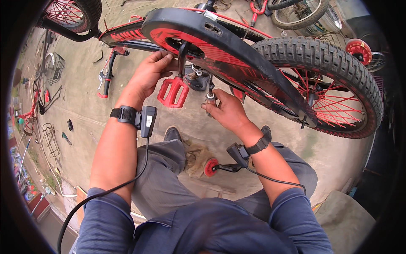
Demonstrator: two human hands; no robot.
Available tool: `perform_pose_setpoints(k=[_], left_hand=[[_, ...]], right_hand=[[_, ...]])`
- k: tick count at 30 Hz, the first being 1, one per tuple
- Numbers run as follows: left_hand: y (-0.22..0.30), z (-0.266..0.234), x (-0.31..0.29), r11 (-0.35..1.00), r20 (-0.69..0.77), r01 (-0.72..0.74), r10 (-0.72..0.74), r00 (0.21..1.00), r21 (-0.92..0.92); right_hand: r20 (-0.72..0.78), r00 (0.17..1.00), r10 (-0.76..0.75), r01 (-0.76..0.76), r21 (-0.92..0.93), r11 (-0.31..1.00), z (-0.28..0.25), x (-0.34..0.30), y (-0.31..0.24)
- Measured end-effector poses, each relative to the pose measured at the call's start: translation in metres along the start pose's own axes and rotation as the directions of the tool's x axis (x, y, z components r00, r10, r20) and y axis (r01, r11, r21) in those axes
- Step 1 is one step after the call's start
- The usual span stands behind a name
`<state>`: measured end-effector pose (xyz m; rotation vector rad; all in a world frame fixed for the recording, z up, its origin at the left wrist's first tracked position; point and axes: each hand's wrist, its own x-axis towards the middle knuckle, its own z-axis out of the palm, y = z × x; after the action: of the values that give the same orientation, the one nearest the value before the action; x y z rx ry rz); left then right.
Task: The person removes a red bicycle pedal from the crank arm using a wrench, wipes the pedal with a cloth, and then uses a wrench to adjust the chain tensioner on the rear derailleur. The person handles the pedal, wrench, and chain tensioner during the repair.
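Observation:
A black and red bicycle spreads across the upper part of the view, with its long chain guard [253,70] facing me. My left hand [154,70] is beside the crank [182,57], its thumb and forefinger pinched together at the guard's lower edge. What lies between those fingertips is hidden. Just below the crank hangs a red pedal [173,92]. My right hand [228,109] is closed around a short silver metal tool [210,100], whose thin dark upper end points up toward the guard's underside. Its exact kind does not show.
The knobbly rear wheel [325,55] stands at right, near a red training wheel [358,50]. A second red small wheel [210,167] on a black arm lies between my feet. Handlebar [111,70] with red grips lies at left; loose tires and rims [300,17] are at top right.

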<state>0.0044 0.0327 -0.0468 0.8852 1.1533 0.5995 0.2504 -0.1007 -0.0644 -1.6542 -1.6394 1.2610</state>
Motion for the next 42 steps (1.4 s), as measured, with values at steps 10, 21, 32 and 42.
perform_pose_setpoints(k=[10, 21, 32, 42], left_hand=[[0.008, -0.013, -0.034, 0.996, -0.297, -0.072, 0.056, 0.953, -0.044], [0.039, 0.055, -0.106, 0.882, -0.274, -0.468, 0.466, 0.841, 0.062], [-0.003, 0.082, -0.109, 0.408, -0.152, -0.194, 0.675, 0.722, 0.892], [-0.023, 0.075, -0.091, 0.582, -0.273, 0.001, 0.381, 0.883, 0.813]], right_hand=[[0.093, 0.986, 0.139, -0.146, 0.069, 0.987, -0.037, -0.044, -0.031], [0.193, 0.980, 0.054, -0.043, -0.062, 0.997, -0.110, -0.139, -0.045], [0.264, 0.944, 0.199, -0.181, -0.094, 0.979, -0.105, -0.157, -0.012], [0.280, 0.954, 0.109, -0.035, -0.258, 0.966, -0.115, -0.162, -0.018]])
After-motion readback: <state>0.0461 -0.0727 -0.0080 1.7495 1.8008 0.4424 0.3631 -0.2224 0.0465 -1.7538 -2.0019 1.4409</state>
